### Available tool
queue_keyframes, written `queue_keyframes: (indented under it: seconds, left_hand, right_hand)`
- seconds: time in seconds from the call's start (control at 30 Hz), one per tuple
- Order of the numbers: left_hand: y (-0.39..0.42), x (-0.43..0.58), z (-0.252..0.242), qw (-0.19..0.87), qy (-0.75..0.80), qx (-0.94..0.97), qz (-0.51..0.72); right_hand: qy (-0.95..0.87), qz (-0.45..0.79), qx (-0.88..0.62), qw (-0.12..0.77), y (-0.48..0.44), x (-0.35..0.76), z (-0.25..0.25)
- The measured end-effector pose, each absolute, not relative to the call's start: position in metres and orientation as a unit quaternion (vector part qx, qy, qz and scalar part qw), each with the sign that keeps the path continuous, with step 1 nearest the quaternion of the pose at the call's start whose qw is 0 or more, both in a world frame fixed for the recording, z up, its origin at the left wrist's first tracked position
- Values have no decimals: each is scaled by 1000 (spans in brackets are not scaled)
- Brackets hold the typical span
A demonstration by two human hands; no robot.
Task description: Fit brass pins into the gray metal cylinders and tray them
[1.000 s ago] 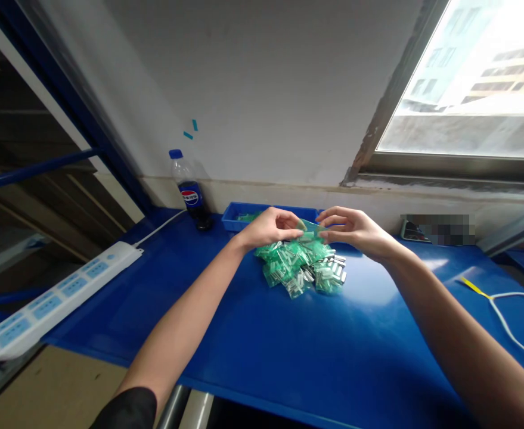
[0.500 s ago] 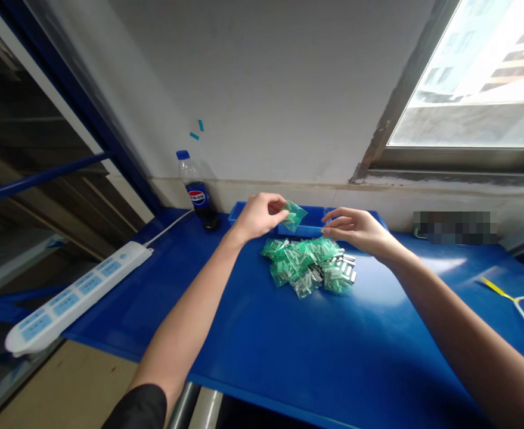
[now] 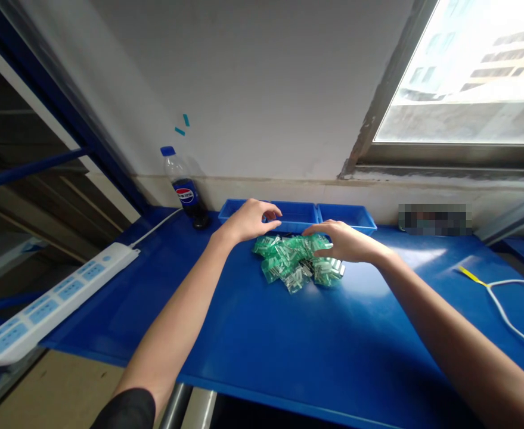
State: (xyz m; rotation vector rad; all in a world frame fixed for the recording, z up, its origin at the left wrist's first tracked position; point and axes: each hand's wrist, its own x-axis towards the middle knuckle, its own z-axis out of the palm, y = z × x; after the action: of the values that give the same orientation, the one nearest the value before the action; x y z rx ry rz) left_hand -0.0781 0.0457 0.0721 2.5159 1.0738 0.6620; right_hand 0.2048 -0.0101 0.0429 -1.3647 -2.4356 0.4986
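Note:
A pile of small green-tinted clear bags lies on the blue table, with metallic-looking pieces inside them. My left hand hovers behind the pile, in front of the blue bins, its thumb and fingers apart with nothing between them. Over the pile's right side, my right hand is open, thumb and fingers spread around the top of a bag; whether it touches one I cannot tell. Behind the hands, a row of blue plastic bins stands along the wall, partly hidden by my left hand.
A cola bottle stands at the back left by the wall. A white power strip lies along the left edge, its cable running back. On the right is a white cable with a yellow tag. A blurred-out object sits under the window.
The green bag that was in my left hand is out of it, and I cannot see where it went. My right hand has come down and left onto the pile. The view has shifted slightly.

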Motion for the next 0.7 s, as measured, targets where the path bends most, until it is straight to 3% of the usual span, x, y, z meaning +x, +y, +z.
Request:
queue_keyframes:
  seconds: [0.3, 0.7]
  left_hand:
    - [41, -68, 70, 191, 351, 889, 224]
    - [26, -50, 73, 394, 293, 826, 276]
  right_hand:
    - [-834, 164, -501, 160, -7, 205, 46]
    - [-695, 390, -438, 416, -18, 205, 77]
